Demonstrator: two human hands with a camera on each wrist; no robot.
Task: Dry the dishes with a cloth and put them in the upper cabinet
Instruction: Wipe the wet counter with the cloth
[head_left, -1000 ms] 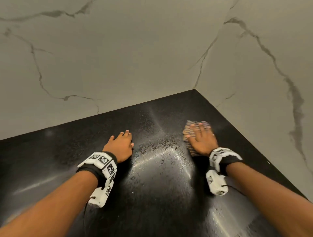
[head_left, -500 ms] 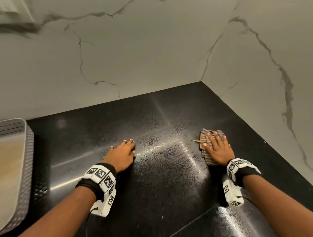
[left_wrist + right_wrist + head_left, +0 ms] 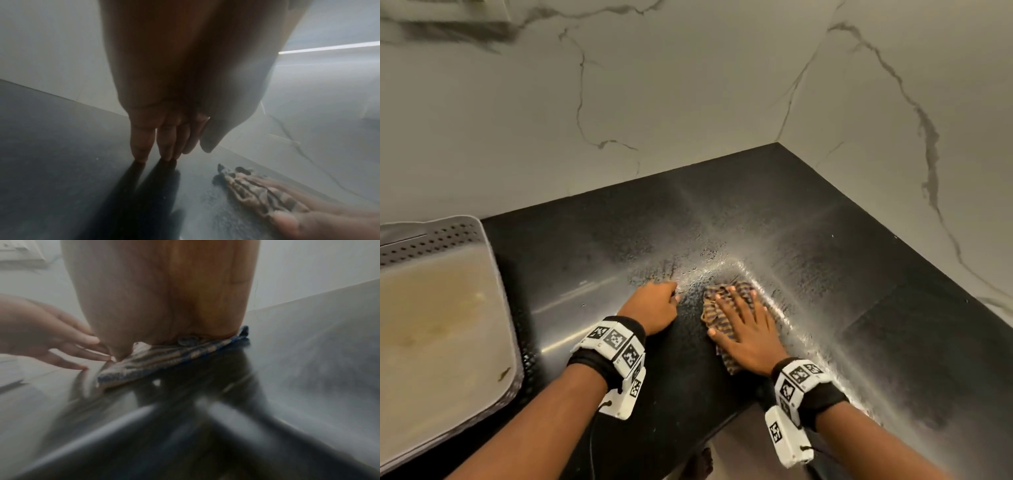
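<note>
A striped brown and blue cloth (image 3: pixel 717 313) lies flat on the wet black countertop (image 3: pixel 825 274). My right hand (image 3: pixel 743 320) presses down on it with straight, spread fingers. In the right wrist view the cloth (image 3: pixel 164 360) shows under my palm. My left hand (image 3: pixel 654 305) rests beside it on the counter, fingertips (image 3: pixel 141 155) touching the bare surface, holding nothing. In the left wrist view the cloth (image 3: pixel 252 190) sits to the right with the other hand on it. No dishes are in view.
A grey perforated drying tray (image 3: pixel 493 274) with a stained beige base stands at the left. Marble walls (image 3: pixel 688 102) meet in a corner behind the counter. The counter's front edge (image 3: pixel 726 428) runs close to my wrists.
My right hand has slid the cloth left and towards me, close to the left hand. The view has shifted so more of the tray shows at the left.
</note>
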